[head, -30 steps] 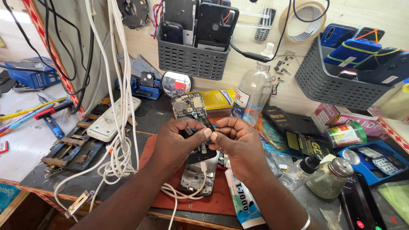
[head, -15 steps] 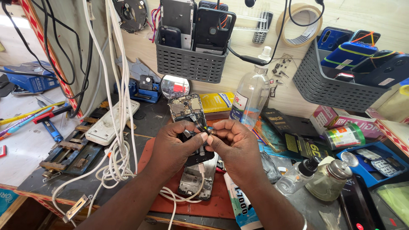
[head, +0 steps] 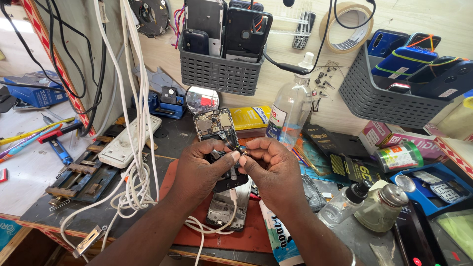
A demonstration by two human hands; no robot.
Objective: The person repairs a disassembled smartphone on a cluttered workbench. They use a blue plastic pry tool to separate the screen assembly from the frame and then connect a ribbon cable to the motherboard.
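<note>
My left hand (head: 202, 170) holds an opened phone (head: 215, 124) upright, its bare circuit board facing me. My right hand (head: 273, 165) meets it fingertip to fingertip, pinching a tiny part (head: 242, 150) at the phone's right edge. Both hands hover over a red work mat (head: 172, 182). Below them on the mat lies a second phone frame (head: 227, 209) with a white cable (head: 207, 229) curling beside it. A white glue tube (head: 278, 236) lies under my right wrist.
A clear plastic bottle (head: 290, 111) stands behind my hands. Grey wall baskets (head: 217, 74) (head: 379, 101) hold phones. White cables (head: 135, 148) hang at left over a power strip (head: 125, 145). Glass dispenser bottles (head: 384, 207) and a small tin (head: 399, 156) stand at right.
Both hands have shifted slightly, staying together at the phone's edge. The view has drifted a little; nothing was picked up or put down.
</note>
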